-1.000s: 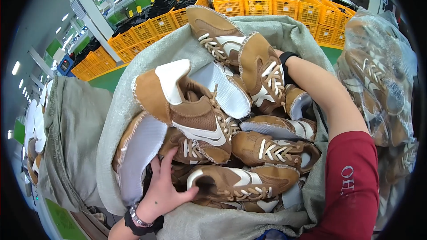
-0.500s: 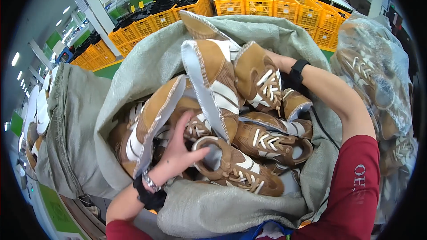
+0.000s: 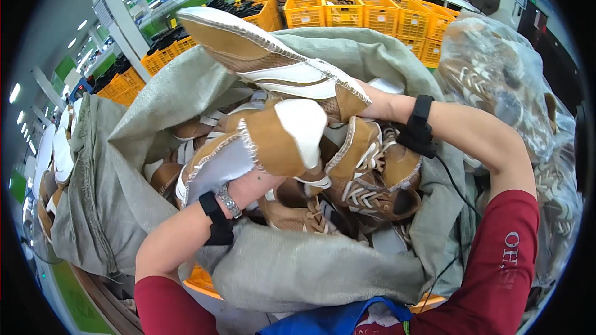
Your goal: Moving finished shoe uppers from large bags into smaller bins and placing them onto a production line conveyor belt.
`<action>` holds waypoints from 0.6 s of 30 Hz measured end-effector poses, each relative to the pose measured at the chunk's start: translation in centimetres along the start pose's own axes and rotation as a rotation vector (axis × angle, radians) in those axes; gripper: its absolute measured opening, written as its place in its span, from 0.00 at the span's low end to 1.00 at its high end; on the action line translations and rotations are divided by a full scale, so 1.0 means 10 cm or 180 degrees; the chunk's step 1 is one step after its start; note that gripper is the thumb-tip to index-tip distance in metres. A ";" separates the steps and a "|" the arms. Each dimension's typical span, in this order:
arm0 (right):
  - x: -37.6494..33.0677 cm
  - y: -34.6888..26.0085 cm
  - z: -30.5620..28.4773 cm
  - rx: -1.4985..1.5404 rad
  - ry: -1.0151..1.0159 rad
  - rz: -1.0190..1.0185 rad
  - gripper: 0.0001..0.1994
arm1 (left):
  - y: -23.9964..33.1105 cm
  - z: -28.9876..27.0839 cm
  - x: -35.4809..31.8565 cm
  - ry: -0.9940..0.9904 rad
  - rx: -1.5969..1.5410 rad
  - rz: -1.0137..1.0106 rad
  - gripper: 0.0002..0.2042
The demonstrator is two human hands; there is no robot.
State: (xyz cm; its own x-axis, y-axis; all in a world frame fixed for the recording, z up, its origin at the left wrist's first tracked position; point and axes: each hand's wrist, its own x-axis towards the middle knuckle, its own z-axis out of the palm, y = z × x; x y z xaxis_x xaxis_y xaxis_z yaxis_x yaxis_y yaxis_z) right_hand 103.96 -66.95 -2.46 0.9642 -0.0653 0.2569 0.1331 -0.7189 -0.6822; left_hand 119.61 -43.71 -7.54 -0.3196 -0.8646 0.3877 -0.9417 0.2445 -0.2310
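Brown-and-white shoe uppers with stitched edges fill a big grey-green woven sack (image 3: 298, 273). My right hand (image 3: 380, 104) grips one long shoe upper (image 3: 273, 65) by its end, raised over the pile and pointing to the far left. Some of that hand's fingers are behind the upper. Below it, my left hand (image 3: 261, 185) reaches in under a second upper (image 3: 276, 139) with a white patch, touching it; the fingers are hidden. Close to my right wrist lie laced uppers (image 3: 372, 195), and another laced one (image 3: 298, 214) is near the sack's front rim.
A clear plastic bag (image 3: 496, 80) of similar laced uppers stands at the right. To the left is another grey sack (image 3: 99, 180). Yellow crates (image 3: 344, 12) line the far side, with people at tables beyond. A black cable (image 3: 459, 192) runs from my right wrist.
My right hand has drawn a long upper up and across the pile. My left hand, earlier visible with fingers spread, has gone under another upper. The front laced upper is now partly covered.
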 end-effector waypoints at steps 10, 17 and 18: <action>0.10 -1.01 -0.21 0.0251 0.1011 -0.0261 0.20 | 0.46 -0.70 0.32 0.0165 -0.0906 0.0016 0.19; -0.68 -1.18 -0.16 0.0703 0.0899 0.0003 0.22 | 0.68 -1.13 0.29 -0.0066 -0.1249 0.0225 0.20; -0.87 -1.16 -0.11 -0.0023 0.0881 -0.0024 0.21 | 0.72 -1.17 0.26 -0.0106 -0.1312 0.0249 0.20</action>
State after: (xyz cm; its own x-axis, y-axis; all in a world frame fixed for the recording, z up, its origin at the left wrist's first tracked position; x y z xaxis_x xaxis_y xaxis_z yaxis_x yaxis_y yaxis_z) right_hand 93.76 -58.76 3.96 0.8638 -0.2458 0.4399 0.1375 -0.7249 -0.6750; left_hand 110.81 -39.07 2.23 -0.3945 -0.8486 0.3526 -0.8802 0.4592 0.1203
